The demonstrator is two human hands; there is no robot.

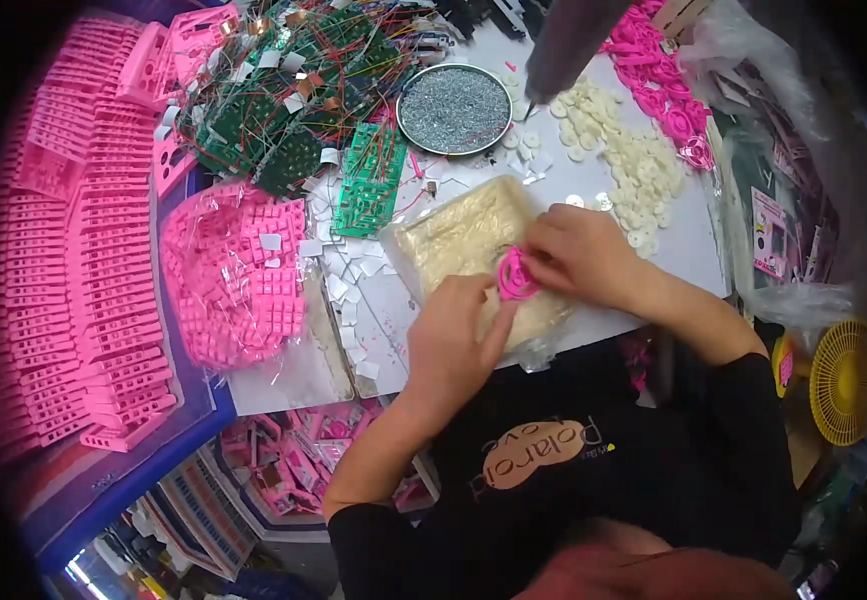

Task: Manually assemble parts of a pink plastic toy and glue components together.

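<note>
Between my hands is a small pink plastic part [516, 276] with a ring-shaped outline. My left hand [455, 330] pinches its near left edge with thumb and forefinger. The fingers of my right hand [575, 250] are closed on its far right side. Both hands are over a pale yellowish block [463, 235] wrapped in clear plastic, which lies on the white worktop [378, 310]. Whether the part touches the block, I cannot tell. My right fingers partly cover the part.
A round dish [453, 110] of small metal screws stands beyond the block, below a hanging electric screwdriver [563, 50]. Wired green circuit boards [283, 100], bagged pink keypads [238, 280] and stacked pink housings [83, 230] lie left. Right are cream discs [638, 175] and pink rings [658, 75].
</note>
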